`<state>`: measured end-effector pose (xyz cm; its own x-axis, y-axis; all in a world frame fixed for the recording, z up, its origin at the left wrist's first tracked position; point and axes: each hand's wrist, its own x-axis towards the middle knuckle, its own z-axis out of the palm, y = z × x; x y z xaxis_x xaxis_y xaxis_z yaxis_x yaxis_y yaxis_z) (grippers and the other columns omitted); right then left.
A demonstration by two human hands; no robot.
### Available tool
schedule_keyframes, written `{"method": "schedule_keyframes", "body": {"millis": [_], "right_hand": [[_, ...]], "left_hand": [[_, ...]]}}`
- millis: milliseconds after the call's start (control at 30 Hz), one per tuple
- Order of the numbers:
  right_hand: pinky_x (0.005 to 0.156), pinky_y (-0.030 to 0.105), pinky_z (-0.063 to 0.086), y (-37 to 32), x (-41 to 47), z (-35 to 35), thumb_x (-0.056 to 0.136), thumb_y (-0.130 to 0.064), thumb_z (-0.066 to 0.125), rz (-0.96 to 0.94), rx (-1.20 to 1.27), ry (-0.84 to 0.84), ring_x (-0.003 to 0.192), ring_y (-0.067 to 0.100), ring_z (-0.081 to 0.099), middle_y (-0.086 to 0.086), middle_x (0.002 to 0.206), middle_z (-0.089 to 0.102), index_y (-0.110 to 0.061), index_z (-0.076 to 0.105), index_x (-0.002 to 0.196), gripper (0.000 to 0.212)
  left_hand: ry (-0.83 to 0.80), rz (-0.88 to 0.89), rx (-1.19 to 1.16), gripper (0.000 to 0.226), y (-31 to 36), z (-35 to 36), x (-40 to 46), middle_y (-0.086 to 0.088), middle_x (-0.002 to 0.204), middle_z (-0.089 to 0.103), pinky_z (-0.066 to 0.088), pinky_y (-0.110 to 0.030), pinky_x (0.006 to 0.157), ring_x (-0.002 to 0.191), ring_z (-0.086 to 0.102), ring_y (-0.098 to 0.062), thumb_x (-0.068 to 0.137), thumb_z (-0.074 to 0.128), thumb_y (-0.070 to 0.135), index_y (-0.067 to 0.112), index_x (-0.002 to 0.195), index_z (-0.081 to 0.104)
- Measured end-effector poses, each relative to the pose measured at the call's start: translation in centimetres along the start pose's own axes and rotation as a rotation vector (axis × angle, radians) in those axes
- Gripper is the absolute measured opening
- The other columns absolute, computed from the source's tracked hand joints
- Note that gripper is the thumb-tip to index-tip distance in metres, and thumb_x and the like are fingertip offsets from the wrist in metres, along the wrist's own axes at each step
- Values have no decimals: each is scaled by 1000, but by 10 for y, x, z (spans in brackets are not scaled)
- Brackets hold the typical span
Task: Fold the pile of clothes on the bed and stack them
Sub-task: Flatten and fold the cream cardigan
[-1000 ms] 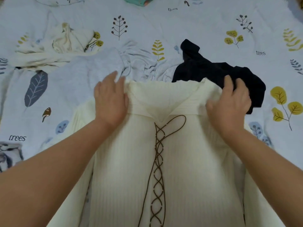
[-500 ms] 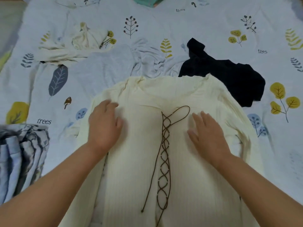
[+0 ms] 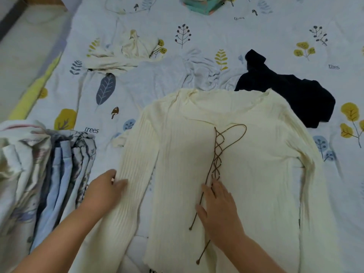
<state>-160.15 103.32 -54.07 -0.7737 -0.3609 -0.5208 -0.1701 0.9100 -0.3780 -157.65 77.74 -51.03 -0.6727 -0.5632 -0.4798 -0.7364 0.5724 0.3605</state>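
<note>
A cream ribbed sweater (image 3: pixel 256 164) with brown lacing (image 3: pixel 217 152) down its front lies spread flat on the bed. My right hand (image 3: pixel 218 209) rests flat on its middle, fingers straight, over the lower lacing. My left hand (image 3: pixel 104 191) touches the outer edge of the sweater's left sleeve (image 3: pixel 136 170); whether its fingers curl under the fabric is hidden. A black garment (image 3: pixel 285 91) lies crumpled beyond the right shoulder. A pale grey garment (image 3: pixel 177 75) and a crumpled cream garment (image 3: pixel 126 52) lie further back.
The bed carries a light sheet (image 3: pixel 256 32) printed with leaves and trees. A pile of blue, white and grey patterned fabric (image 3: pixel 45 170) sits at the left. A teal folded item (image 3: pixel 202 4) is at the far edge. The bed's left edge (image 3: pixel 35 89) borders the floor.
Both hands have come down from the sweater's shoulders. The right hand now lies on the lacing at the middle, and the left has gone out to the left sleeve. The view has shifted left.
</note>
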Motion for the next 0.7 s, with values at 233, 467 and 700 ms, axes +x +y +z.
{"method": "schedule_keyframes", "body": {"millis": [233,467,700], "right_hand": [[98,19,40,-54,-27,-36,78,-62,56,-139,1116,-184,123,1,48,-14,131,52,-31,35,135,69],[70,43,57,-3,-24,-62,61,4,60,22,1585,-150,87,31,69,16,99,71,-17,70,101,47],[93,35,42,61,-21,-44,92,-39,47,501,506,73,105,21,54,0,108,57,-16,52,122,37]], "left_hand": [[-137,233,-419,3,99,-16,-63,-2,80,68,47,-27,56,68,64,-18,90,54,23,25,89,56],[-395,547,-558,24,142,-4,-63,17,89,70,49,-12,76,85,62,8,94,48,21,37,90,66],[120,297,-233,17,112,31,26,5,90,62,36,-19,62,84,57,-16,91,47,8,20,91,59]]}}
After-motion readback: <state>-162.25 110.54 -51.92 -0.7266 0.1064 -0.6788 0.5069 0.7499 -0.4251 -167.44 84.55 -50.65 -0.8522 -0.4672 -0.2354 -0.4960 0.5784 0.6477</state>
